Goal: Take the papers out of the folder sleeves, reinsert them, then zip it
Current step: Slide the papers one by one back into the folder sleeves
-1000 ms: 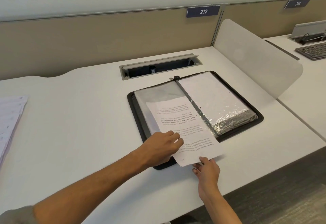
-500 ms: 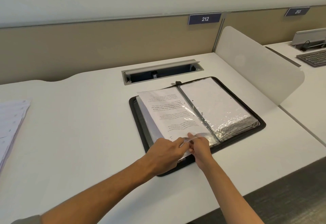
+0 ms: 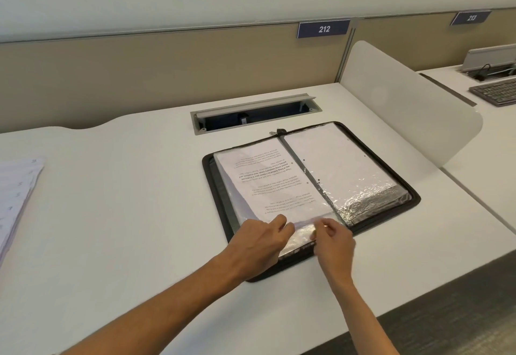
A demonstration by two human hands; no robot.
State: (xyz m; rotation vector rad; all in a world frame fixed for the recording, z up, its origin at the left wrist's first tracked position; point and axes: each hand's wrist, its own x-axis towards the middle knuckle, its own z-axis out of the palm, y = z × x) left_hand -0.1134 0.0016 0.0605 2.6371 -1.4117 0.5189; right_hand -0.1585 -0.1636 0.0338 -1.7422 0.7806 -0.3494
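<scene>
The open black zip-edged folder (image 3: 310,195) is lying on the white desk (image 3: 125,215). On its left half, the printed white paper (image 3: 273,184) is sitting in the clear plastic sleeve (image 3: 300,236); the left hand (image 3: 259,245) and right hand (image 3: 333,243) are pinching the sleeve's near edge.

Open black folder (image 3: 216,175), printed paper (image 3: 268,184) sleeved
</scene>
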